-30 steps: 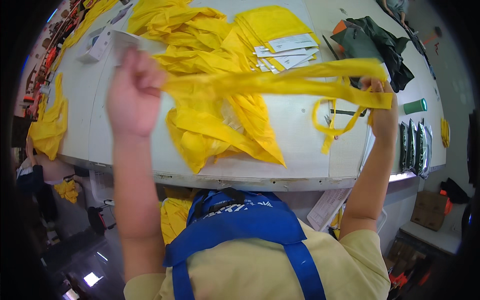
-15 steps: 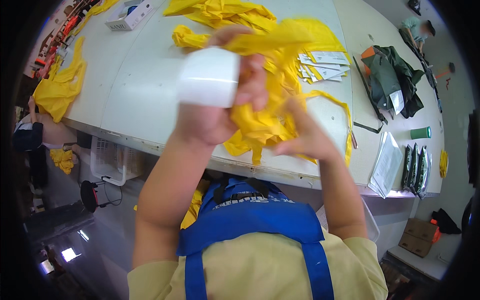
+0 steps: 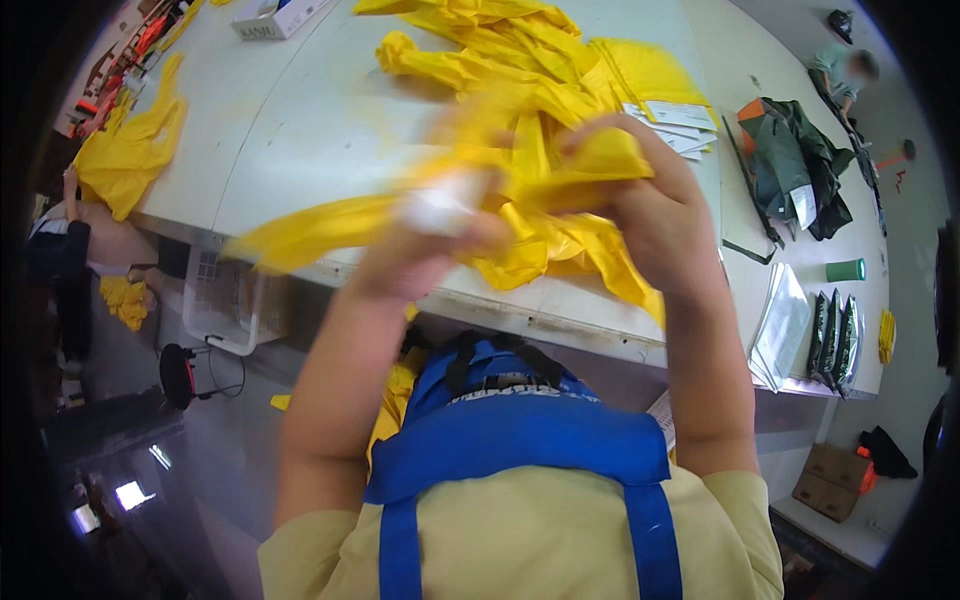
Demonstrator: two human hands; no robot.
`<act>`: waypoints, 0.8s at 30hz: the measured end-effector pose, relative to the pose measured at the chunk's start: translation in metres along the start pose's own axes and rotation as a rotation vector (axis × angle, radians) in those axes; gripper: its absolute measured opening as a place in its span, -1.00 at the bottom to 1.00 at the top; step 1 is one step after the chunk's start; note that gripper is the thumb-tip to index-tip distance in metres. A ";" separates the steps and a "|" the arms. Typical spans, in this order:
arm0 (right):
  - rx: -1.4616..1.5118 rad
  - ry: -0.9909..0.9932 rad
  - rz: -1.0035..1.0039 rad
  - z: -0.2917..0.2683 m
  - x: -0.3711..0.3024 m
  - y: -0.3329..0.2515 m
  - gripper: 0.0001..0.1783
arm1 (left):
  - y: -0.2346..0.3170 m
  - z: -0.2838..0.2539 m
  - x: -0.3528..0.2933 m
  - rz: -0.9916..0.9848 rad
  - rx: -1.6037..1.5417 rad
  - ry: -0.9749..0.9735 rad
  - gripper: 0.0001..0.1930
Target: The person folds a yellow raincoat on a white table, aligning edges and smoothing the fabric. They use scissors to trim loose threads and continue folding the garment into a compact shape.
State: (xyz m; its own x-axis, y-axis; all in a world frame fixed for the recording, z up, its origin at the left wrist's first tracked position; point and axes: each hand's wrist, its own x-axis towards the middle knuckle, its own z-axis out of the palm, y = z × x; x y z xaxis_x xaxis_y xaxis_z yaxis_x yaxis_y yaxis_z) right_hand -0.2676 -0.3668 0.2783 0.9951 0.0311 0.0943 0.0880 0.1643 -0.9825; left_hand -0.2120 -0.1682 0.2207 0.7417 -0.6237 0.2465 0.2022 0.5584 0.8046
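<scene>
A bunched length of thin yellow fabric [image 3: 545, 175] stretches between my hands over the near part of the table. My right hand [image 3: 665, 195] is closed on its right side, fingers curled round a fold. Motion smears my left hand [image 3: 425, 245], but its fingers appear curled round the left part of the fabric. A blurred yellow strip streams out leftward past that hand. A shiny white object [image 3: 440, 205] sits against the left hand's back, its kind unclear. More crumpled yellow fabric [image 3: 465, 45] lies beyond my hands, beside a folded yellow stack with white printed sheets [image 3: 675, 125].
Dark green bags [image 3: 785, 160], a green cylinder [image 3: 845, 270], papers [image 3: 778, 325] and dark packets [image 3: 833, 335] lie at right. A white box [image 3: 275, 18] stands far left. Below the table edge is a white plastic basket [image 3: 225, 310]. Other people are at far left and far right.
My left hand has moved down and turned, and a yellow strip now streams leftward from it. My right hand has risen and closed on the fabric.
</scene>
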 end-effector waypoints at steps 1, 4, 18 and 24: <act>-0.296 -0.053 -0.190 0.016 0.009 0.002 -0.70 | -0.011 0.020 0.006 -0.004 0.211 -0.076 -0.23; 0.010 -0.144 -0.145 0.038 0.010 -0.006 -0.59 | -0.002 0.014 -0.003 -0.094 0.157 0.133 -0.57; 0.175 -0.176 0.542 0.043 -0.025 0.159 -0.84 | 0.007 -0.047 -0.105 0.017 0.490 0.588 -0.63; 0.549 -0.120 0.463 0.084 -0.028 0.139 -0.88 | -0.073 -0.046 -0.130 -0.370 0.077 0.492 -0.53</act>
State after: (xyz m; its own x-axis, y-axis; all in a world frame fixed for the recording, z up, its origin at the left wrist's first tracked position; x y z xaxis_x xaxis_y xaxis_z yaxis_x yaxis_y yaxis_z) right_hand -0.2868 -0.2617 0.1524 0.9098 0.3203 -0.2639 -0.4084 0.5778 -0.7067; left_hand -0.2940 -0.1025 0.1052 0.8427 -0.4331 -0.3198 0.4697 0.3009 0.8300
